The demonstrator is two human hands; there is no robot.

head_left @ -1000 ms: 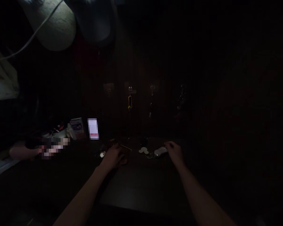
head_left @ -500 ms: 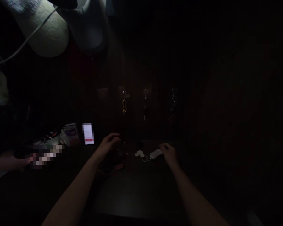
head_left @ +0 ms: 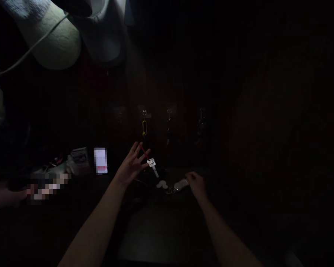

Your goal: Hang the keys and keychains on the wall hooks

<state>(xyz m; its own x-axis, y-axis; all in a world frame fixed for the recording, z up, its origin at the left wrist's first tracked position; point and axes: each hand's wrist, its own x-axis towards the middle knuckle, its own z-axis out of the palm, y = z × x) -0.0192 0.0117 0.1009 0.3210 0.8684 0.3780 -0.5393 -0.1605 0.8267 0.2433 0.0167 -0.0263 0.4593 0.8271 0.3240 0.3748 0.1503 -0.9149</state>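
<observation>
A key with a pale head hangs at a slant on a short red cord from the fingers of my left hand. Those fingers are spread apart, and the cord runs from near their tips. Below the key, several pale round discs lie on the dark surface. Beside them is a key ring, joined to a shiny silver oblong fob. My right hand is closed at the fob's right end, fingertips pinched on it.
On the dark wall behind, hooks carry a yellow key loop and a dark key. A lit phone screen and a small box stand at left. White bags and a cable hang upper left.
My left hand has risen and opened its fingers, and a key on a red cord now hangs from it. My right hand stays at the silver fob. The view has shifted slightly.
</observation>
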